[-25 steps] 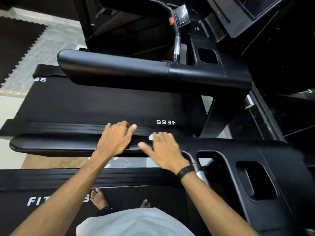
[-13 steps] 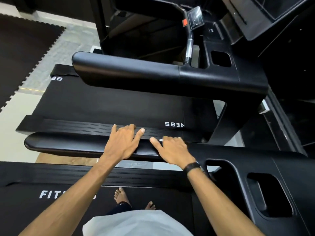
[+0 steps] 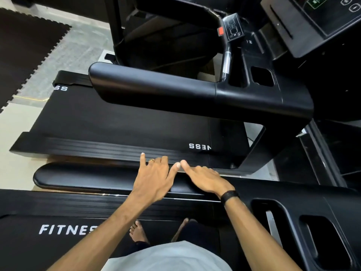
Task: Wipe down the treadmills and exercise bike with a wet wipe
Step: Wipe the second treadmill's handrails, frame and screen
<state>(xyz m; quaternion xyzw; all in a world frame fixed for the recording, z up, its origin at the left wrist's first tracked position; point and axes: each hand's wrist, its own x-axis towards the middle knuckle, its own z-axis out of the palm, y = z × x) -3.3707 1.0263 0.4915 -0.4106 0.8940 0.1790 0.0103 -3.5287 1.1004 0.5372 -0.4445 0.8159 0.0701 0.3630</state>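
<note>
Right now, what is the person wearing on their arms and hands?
Both forearms are bare, with no sleeves in view. The left hand has a gold-coloured ring on one finger. The right hand has no ring that shows, but a black band, like a watch or fitness tracker, wraps its wrist. No gloves.

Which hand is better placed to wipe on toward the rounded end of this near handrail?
Probably the left hand. It lies flat on the near handrail, on the side toward the rounded end. The right hand sits nearer the console; no wipe is visible under either.
</note>
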